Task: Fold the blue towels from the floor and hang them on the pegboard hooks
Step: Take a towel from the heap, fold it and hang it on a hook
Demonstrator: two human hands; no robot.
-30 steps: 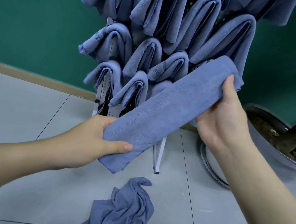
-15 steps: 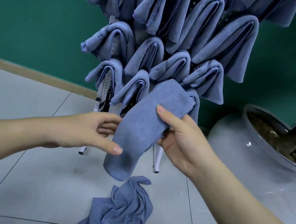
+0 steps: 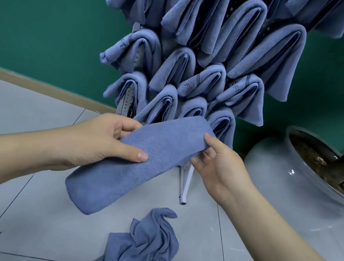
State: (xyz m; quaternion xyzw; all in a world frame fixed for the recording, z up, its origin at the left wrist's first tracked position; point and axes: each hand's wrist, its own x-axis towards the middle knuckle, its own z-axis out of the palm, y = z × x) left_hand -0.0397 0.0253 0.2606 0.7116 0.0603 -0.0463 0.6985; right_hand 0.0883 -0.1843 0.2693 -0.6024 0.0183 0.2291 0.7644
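Note:
A folded blue towel (image 3: 139,161) slants from lower left to upper right in front of me. My left hand (image 3: 106,143) grips its middle, thumb on top and fingers behind. My right hand (image 3: 219,164) pinches the towel's upper right end between thumb and fingers. Behind it stands the white pegboard (image 3: 126,101), almost wholly covered by several folded blue towels (image 3: 212,47) draped over its hooks. A crumpled blue towel (image 3: 142,249) lies on the floor below my hands.
A large glass planter (image 3: 292,182) with soil and a trunk stands on the right, close to the pegboard's white leg (image 3: 184,183). A green wall rises behind. Grey floor tiles (image 3: 19,219) spread to the left.
The towel has been folded shorter and brought lower, now lying flatter. My right hand moved from its far end to the near fold, and my left hand closed its grip on the middle.

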